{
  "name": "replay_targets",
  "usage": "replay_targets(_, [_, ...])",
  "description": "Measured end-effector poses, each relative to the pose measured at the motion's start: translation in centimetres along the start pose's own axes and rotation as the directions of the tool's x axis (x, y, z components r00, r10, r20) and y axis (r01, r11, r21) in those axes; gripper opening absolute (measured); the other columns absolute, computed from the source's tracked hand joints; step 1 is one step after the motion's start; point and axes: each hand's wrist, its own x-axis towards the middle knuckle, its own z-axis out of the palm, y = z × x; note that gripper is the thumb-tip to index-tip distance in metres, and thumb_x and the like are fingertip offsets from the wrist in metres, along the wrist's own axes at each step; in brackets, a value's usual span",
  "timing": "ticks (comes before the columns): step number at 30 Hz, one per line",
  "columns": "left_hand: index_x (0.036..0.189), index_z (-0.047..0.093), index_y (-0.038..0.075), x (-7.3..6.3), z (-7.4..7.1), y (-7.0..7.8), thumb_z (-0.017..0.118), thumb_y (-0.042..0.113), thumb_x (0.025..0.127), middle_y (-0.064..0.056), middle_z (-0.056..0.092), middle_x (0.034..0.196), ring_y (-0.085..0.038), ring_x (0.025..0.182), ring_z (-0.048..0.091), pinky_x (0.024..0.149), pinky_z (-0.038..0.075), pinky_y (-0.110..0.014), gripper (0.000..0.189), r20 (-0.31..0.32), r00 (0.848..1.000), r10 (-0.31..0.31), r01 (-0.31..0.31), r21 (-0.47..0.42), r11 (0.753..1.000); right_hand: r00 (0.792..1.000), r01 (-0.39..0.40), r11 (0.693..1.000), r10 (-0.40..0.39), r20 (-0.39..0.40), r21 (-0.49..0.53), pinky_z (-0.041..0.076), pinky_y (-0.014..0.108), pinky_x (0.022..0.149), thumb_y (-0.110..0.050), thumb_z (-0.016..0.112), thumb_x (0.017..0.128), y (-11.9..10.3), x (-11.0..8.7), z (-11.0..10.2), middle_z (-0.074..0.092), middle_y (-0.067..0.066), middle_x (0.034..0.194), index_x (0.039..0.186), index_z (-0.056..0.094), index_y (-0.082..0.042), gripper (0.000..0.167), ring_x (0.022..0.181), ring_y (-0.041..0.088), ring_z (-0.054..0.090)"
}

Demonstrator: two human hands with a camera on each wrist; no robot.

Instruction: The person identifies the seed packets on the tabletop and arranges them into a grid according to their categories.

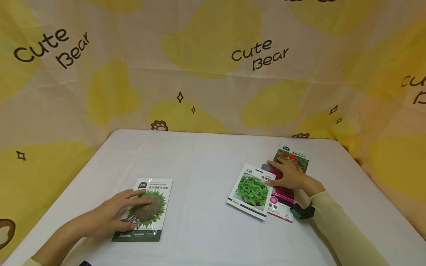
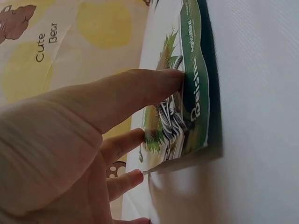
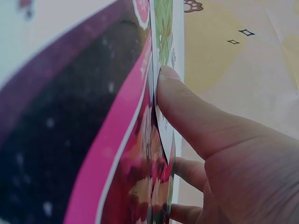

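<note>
Working from afar, I'd press lightly, the left hand (image 1: 106, 212) spread uncurled on the sunflower packet (image 1: 154, 210) at lower left, the right hand (image 1: 294, 178) with fingers fanned loosely over the overlapping leafy packet (image 1: 252, 191), magenta packet (image 1: 281, 205) and red-flowered packet (image 1: 293, 156) right of centre.

Glossy sunflower packet (image 1: 155, 210), smooth leafy-plant packet (image 1: 252, 191), matt, finely textured tabletop (image 1: 199, 207), creased cloth backdrop (image 1: 206, 70)
</note>
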Motion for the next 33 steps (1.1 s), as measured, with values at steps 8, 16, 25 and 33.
replay_targets(8, [0.139,0.059,0.035,-0.8,-0.1,0.2,0.085,0.032,0.077,0.001,0.05,0.148,-0.003,0.137,0.035,0.092,0.047,-0.037,0.067,-0.01,1.0,-0.006,0.006,-0.026,1.0,1.0,-0.001,1.0,0.001,0.002,-0.003,0.017,0.088,0.1,-0.06,0.071,0.084,0.2,0.0,0.0,0.021,0.038,0.16,0.157,0.035,-0.012,0.094,0.143,0.067,0.016])
replay_targets(16, [0.139,0.059,0.037,-1.8,0.1,0.1,0.085,0.032,0.077,0.006,0.047,0.148,0.014,0.138,0.022,0.093,0.042,-0.026,0.067,-0.018,1.0,-0.016,0.015,-0.073,0.997,1.0,0.008,1.0,-0.008,-0.003,0.007,0.015,0.088,0.101,-0.058,0.071,0.085,0.1,0.0,-0.1,0.021,0.037,0.16,0.157,0.036,-0.011,0.093,0.144,0.066,0.015])
replay_targets(25, [0.139,0.059,0.036,-2.1,-0.1,0.4,0.085,0.033,0.077,0.008,0.045,0.151,0.021,0.138,0.016,0.093,0.04,-0.021,0.066,-0.011,1.0,-0.02,0.018,-0.088,0.996,1.0,-0.012,1.0,0.012,0.006,0.004,0.016,0.087,0.101,-0.061,0.071,0.084,0.0,0.0,-0.1,0.02,0.036,0.161,0.157,0.035,-0.013,0.094,0.145,0.065,0.015])
replay_targets(33, [0.138,0.059,0.038,-2.0,-0.1,0.4,0.086,0.033,0.076,0.009,0.045,0.151,0.019,0.138,0.018,0.094,0.04,-0.022,0.068,-0.024,0.999,-0.021,0.019,-0.079,0.997,1.0,-0.008,1.0,0.007,-0.002,-0.003,0.017,0.088,0.101,-0.06,0.071,0.084,-0.1,-0.1,-0.2,0.021,0.036,0.16,0.157,0.036,-0.012,0.094,0.144,0.065,0.016])
